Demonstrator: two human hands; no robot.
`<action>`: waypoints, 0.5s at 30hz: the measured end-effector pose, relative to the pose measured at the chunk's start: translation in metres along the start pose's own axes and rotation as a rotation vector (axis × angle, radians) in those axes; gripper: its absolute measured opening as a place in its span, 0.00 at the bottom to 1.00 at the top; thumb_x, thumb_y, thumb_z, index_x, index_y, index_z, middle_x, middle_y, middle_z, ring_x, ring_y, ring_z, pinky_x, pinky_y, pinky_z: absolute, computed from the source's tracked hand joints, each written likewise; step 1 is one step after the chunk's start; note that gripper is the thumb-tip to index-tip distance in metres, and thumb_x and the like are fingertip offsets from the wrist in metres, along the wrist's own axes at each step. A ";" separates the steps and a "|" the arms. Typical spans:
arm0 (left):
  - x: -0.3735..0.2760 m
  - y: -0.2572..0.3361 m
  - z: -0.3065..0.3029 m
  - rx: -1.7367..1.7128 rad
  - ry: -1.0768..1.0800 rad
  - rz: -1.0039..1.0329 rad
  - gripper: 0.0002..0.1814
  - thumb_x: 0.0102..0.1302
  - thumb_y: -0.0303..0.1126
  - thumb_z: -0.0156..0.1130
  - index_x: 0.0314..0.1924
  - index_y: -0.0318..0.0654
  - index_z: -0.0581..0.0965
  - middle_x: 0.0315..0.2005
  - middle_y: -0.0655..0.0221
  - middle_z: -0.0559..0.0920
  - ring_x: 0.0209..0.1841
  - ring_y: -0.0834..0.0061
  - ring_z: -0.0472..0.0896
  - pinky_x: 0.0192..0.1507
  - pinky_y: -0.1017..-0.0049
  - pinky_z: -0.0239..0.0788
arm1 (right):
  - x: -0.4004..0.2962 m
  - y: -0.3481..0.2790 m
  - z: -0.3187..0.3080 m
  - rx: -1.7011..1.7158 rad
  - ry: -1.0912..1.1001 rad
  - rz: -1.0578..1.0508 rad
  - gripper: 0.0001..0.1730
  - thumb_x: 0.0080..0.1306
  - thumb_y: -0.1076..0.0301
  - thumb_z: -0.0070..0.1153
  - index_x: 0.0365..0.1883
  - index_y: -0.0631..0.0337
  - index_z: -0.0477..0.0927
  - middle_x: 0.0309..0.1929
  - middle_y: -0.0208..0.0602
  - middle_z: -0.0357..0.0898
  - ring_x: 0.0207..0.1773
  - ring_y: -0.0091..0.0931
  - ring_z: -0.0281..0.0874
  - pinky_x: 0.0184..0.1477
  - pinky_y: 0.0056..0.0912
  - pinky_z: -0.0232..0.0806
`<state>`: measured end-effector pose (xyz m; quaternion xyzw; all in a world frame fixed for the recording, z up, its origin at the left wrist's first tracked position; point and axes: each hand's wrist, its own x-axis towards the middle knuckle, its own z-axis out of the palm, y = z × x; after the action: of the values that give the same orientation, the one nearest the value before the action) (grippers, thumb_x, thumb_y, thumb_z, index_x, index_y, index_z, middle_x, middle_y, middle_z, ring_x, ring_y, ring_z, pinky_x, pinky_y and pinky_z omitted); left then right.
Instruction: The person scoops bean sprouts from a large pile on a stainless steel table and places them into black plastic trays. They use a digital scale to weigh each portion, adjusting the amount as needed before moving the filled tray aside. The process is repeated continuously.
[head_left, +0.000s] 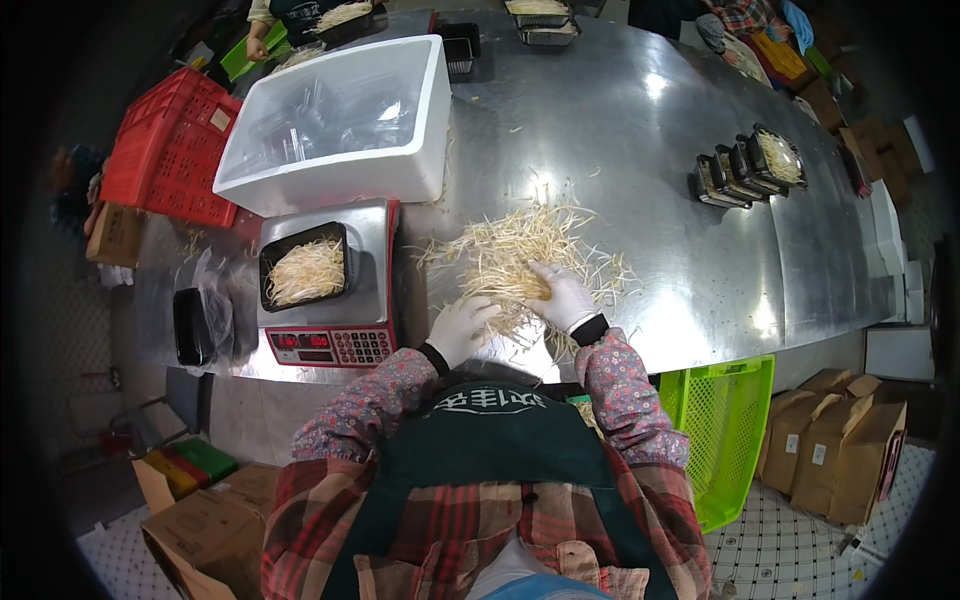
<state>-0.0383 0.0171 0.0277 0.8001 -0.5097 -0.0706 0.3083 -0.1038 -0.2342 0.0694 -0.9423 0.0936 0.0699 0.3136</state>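
Observation:
A loose pile of bean sprouts (525, 240) lies on the stainless steel table (637, 120) in front of me. My left hand (463, 328), in a white glove, rests at the pile's near left edge, its fingertips at some sprouts; whether it grips any cannot be told. On the pile's near right side is my gloved right hand (562, 296), thumb and fingers partly in the sprouts. To the left, a black plastic tray (346, 262) filled with bean sprouts stands on a digital scale (375, 300) with a red body and lit display.
Behind the scale stand a white foam box (337, 176) of clear plastic lids and a red crate (172, 150). An empty black tray (193, 326) lies left. Stacked filled trays (742, 176) are at right. A green crate (720, 442) is below the edge. Other people work across the table.

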 end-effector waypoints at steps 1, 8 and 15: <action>-0.007 0.002 0.000 0.035 -0.006 -0.033 0.30 0.58 0.34 0.67 0.62 0.48 0.71 0.57 0.63 0.73 0.57 0.58 0.73 0.56 0.59 0.66 | -0.004 0.003 0.004 -0.045 0.011 0.047 0.49 0.50 0.53 0.72 0.70 0.52 0.66 0.70 0.48 0.64 0.69 0.43 0.65 0.67 0.40 0.64; 0.014 -0.013 -0.008 0.190 -0.193 -0.242 0.68 0.40 0.48 0.80 0.76 0.47 0.47 0.75 0.52 0.46 0.74 0.47 0.52 0.65 0.50 0.59 | -0.026 -0.011 0.028 -0.405 -0.026 -0.001 0.70 0.41 0.49 0.78 0.77 0.52 0.48 0.75 0.54 0.52 0.74 0.49 0.55 0.65 0.61 0.61; 0.051 -0.049 0.018 0.083 -0.118 -0.172 0.29 0.55 0.31 0.67 0.59 0.40 0.76 0.50 0.58 0.80 0.54 0.56 0.76 0.57 0.65 0.70 | 0.010 0.031 0.041 -0.222 -0.009 -0.027 0.38 0.53 0.61 0.69 0.64 0.53 0.73 0.56 0.45 0.78 0.56 0.41 0.77 0.55 0.40 0.72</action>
<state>0.0163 -0.0201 -0.0039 0.8473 -0.4592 -0.1228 0.2371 -0.1037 -0.2354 0.0168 -0.9722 0.0710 0.0799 0.2084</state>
